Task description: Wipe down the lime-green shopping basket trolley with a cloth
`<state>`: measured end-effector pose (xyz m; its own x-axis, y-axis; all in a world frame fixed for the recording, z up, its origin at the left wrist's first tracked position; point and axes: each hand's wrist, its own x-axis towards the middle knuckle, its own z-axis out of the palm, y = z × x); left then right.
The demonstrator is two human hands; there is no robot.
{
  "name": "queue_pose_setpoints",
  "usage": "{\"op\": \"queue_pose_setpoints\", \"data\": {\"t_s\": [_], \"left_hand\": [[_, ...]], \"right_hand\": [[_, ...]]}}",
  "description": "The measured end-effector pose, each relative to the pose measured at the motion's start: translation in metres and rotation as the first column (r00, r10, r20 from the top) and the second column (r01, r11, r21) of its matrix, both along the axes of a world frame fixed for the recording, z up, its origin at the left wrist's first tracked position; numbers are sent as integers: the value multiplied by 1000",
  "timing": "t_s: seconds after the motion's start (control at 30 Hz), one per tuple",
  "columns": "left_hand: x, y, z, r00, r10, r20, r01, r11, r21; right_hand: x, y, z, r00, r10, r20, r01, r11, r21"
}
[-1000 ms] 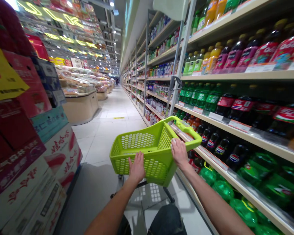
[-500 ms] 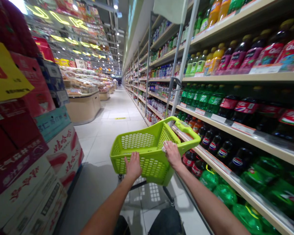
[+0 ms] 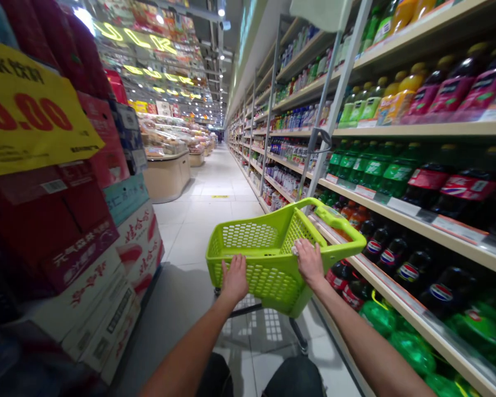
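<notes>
Head view, sole view available. A lime-green shopping cart (image 3: 275, 275) stands on the tiled floor (image 3: 190, 237), directly ahead of the person's knees (image 3: 293, 380) and side-on to them. It is upright; its handle (image 3: 342, 221) points right, near the shelving (image 3: 417, 129). A stack of cartons (image 3: 136, 242) lies to the left of the cart, well apart from it.

Hands: apart, both at the cart's near side. The left hand (image 3: 235, 275) is laid over the near rim and perforated wall, fingers extended and not gripping. The right hand (image 3: 309, 262) has its fingers bent over a crumpled white wad (image 3: 296, 246) at the rim, toward the handle end. Whether the wad is paper or cloth cannot be told.

Handling assessment: the basket appears to be moulded plastic, judged stiff, smooth and fairly light, not fragile. Its dark metal leg (image 3: 300, 336) suggests a wheeled frame, so a sideways push may roll or swing it. The wad is judged soft and easily crushed. Recommended hold: the handle for steering, or the solid rim for steadying; the perforated wall offers a poorer grip.
</notes>
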<state>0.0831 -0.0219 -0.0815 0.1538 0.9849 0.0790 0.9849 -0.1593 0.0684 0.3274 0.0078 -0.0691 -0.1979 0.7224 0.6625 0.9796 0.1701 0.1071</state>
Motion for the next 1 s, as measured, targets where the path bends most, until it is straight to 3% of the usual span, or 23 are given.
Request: {"op": "queue_pose_setpoints", "data": {"t_s": [0.1, 0.3, 0.37, 0.47, 0.57, 0.67, 0.83, 0.9, 1.0], "left_hand": [[-10, -2, 3, 998, -64, 18, 64, 998, -3], [-45, -9, 0, 997, 81, 19, -79, 992, -98], [-43, -15, -3, 996, 76, 41, -72, 993, -99], [-32, -25, -7, 993, 74, 86, -65, 992, -104], [-32, -35, -9, 995, -3, 103, 13, 996, -89], [-47, -39, -9, 996, 32, 85, -21, 992, -125], [-51, -44, -14, 999, 43, 32, -38, 988, -152], [-43, -47, -17, 999, 27, 38, -21, 990, -139], [-36, -51, -19, 996, -61, 62, 66, 995, -73]], "right_hand": [[-1, 5, -5, 1000, 5, 13, -5, 1000, -8], [12, 25, -13, 1000, 3, 3, -3, 1000, 13], [-2, 30, -19, 1000, 12, -2, -12, 1000, -2], [-46, 26, -34, 996, 88, 0, -88, 995, -42], [-85, 17, -47, 981, 195, -9, -196, 979, -52], [-89, 17, -50, 962, 272, -14, -272, 959, -80], [-81, 21, -47, 982, 153, -111, -164, 982, -96], [-94, 13, -51, 969, 209, -130, -223, 970, -99], [-111, -4, -57, 916, 388, -99, -398, 911, -108]]}}
